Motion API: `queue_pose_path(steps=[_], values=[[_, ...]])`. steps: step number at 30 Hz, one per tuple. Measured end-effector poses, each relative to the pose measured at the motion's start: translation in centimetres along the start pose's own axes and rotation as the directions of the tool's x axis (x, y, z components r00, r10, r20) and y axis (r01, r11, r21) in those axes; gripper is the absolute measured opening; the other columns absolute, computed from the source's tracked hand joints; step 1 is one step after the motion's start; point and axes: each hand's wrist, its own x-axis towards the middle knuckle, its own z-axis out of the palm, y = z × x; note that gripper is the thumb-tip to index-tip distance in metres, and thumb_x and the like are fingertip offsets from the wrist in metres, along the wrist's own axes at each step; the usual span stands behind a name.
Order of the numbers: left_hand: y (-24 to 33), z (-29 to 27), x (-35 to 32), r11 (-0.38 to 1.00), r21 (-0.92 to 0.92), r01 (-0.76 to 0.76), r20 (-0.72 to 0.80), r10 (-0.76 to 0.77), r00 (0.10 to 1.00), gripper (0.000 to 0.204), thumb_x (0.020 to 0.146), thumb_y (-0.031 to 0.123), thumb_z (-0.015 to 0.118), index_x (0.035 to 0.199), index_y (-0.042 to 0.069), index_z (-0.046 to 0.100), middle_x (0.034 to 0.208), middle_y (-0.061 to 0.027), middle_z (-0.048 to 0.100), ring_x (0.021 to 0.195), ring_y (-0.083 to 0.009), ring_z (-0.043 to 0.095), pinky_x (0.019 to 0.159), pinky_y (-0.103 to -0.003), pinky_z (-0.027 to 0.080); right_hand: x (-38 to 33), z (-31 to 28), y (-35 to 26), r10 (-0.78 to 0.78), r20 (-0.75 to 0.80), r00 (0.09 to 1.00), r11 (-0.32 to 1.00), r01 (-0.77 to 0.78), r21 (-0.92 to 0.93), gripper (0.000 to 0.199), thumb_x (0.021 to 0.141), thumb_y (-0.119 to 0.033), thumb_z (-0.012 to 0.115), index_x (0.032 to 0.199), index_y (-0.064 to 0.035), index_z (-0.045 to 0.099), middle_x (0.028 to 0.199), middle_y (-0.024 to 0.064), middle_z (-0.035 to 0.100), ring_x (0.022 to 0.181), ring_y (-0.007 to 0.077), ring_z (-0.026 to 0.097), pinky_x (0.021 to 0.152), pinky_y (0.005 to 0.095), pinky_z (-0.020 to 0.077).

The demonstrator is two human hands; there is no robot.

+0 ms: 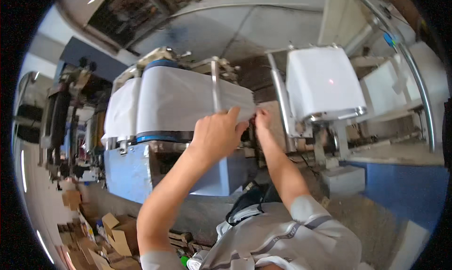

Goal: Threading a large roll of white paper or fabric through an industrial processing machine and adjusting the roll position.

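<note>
we are noting a white sheet (176,100) running over the machine (126,171), its narrow right end reaching the machine's right edge. our left hand (217,134) is lying over the sheet's near right corner, thumb and forefinger spread apart; we cannot tell whether they are gripping it. our right hand (262,119) is meeting the sheet's right end, fingers curled in together; blur is hiding whether they are clamped on it. a rod (215,84) is crossing above the sheet, just beyond our left hand. a second sheet (322,81) is hanging on a frame to the right, well apart. boxes (120,237) are sitting beyond the machine's near left corner.
</note>
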Motion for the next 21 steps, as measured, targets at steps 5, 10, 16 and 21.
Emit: queue_pose_path(steps=[5, 10, 16, 21], values=[[4.0, 4.5, -6.4, 0.818, -0.530, -0.226, -0.147, 0.173, 0.974, 0.032, 0.090, 0.020, 0.063, 0.114, -0.002, 0.059, 0.092, -0.0215, 0.068, 0.083, -0.0331, 0.069, 0.071, -0.037, 0.054, -7.0, -2.1, 0.5, 0.056, 0.165, 0.985, 0.997, -0.065, 0.052, 0.014, 0.089, -0.014, 0.058, 0.090, -0.0012, 0.064, 0.075, 0.0055, 0.064, 0.061, 0.0133, 0.058, 0.055, 0.0294, 0.0461], [6.2, 12.7, -8.9, 0.626, -0.750, -0.213, -0.108, 0.201, 0.974, 0.031, 0.091, 0.018, 0.063, 0.113, -0.003, 0.060, 0.091, -0.0201, 0.069, 0.085, -0.0264, 0.069, 0.074, -0.032, 0.053, -16.2, -9.5, 4.5, -0.231, 0.156, 0.960, 0.885, 0.274, -0.375, 0.010, 0.087, -0.013, 0.060, 0.090, -0.0030, 0.061, 0.075, 0.0043, 0.061, 0.074, 0.0155, 0.059, 0.066, 0.0317, 0.0475], [8.6, 18.0, -8.4, 0.305, -0.948, -0.087, -0.005, 0.261, 0.965, 0.030, 0.092, 0.014, 0.061, 0.115, -0.005, 0.059, 0.090, -0.0109, 0.069, 0.080, -0.0130, 0.063, 0.072, -0.028, 0.052, -28.0, -26.7, 2.2, 0.136, 0.460, 0.877, 0.421, 0.369, -0.828, 0.035, 0.087, -0.037, 0.056, 0.103, -0.0061, 0.060, 0.093, 0.0218, 0.064, 0.090, 0.0385, 0.063, 0.075, 0.0500, 0.0488], [12.5, 19.0, -6.3, 0.171, -0.964, -0.204, -0.134, 0.353, 0.926, 0.031, 0.094, 0.015, 0.061, 0.116, -0.006, 0.055, 0.093, -0.0084, 0.066, 0.085, -0.0118, 0.060, 0.075, -0.026, 0.048, -36.8, -44.8, 4.4, -0.068, -0.167, 0.984, 0.437, -0.121, -0.891, 0.027, 0.086, -0.028, 0.064, 0.105, -0.0089, 0.066, 0.085, 0.0122, 0.069, 0.073, 0.0249, 0.065, 0.068, 0.0380, 0.0514]])
